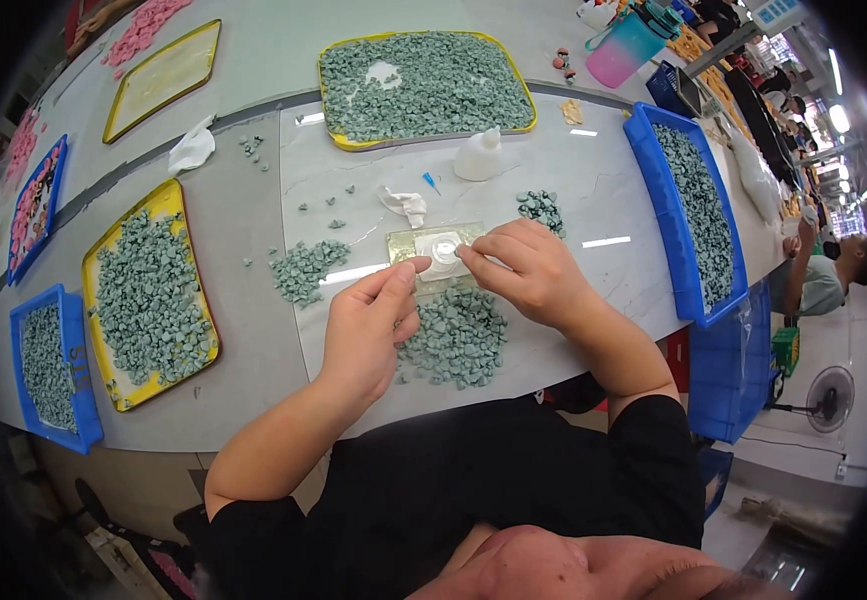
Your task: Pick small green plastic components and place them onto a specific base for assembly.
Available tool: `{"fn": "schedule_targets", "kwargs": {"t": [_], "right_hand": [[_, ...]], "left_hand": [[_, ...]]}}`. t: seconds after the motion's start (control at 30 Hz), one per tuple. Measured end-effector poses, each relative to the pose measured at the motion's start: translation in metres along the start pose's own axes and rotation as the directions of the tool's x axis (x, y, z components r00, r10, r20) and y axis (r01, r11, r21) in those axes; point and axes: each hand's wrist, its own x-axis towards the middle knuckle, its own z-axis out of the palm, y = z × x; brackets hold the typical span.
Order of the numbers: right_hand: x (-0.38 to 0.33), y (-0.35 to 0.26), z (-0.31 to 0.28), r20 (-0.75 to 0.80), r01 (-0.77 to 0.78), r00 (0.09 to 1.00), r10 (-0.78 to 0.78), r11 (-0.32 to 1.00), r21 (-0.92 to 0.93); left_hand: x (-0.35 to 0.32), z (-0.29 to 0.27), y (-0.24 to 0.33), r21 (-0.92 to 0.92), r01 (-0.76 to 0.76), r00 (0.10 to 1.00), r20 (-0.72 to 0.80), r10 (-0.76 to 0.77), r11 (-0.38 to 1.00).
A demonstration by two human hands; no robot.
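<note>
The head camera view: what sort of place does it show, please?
Probably a small-parts workshop or factory: a yellow-rimmed tray and a blue bin hold many small green pieces, and another person is in the background.

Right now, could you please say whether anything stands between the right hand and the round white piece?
Nothing visible does: the right hand has its fingers at the right edge of the round white piece.
</note>
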Motion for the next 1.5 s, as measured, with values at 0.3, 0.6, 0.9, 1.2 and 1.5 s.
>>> {"fn": "schedule_targets", "kwargs": {"t": [0.3,0.6,0.9,1.2,1.5], "right_hand": [[0.003,-0.002,0.003,0.005,0.022,1.0,-0.022,1.0,0.001],[-0.001,-0.01,0.007,0.189,-0.512,0.796,0.575,0.472,0.718],[0.002,-0.019,0.013,0.14,-0.43,0.837,0.528,0.479,0.765],[0.006,-0.022,0.013,-0.231,-0.02,0.967,0.11,0.933,0.36],[0.005,-0.027,0.015,-0.285,0.145,0.956,-0.075,0.961,0.235]], "left_hand": [[0.0,0.0,0.002,0.025,-0.01,1.0,-0.026,0.011,1.0],[0.004,-0.003,-0.003,0.025,-0.008,1.0,0.011,0.008,1.0],[-0.001,0.001,-0.003,-0.035,0.205,0.968,0.151,-0.198,0.978],[-0.002,0.005,-0.001,-0.038,0.266,0.954,0.151,-0.257,0.963],[-0.009,0.006,-0.011,0.049,0.123,0.978,0.165,-0.13,0.991]]}}
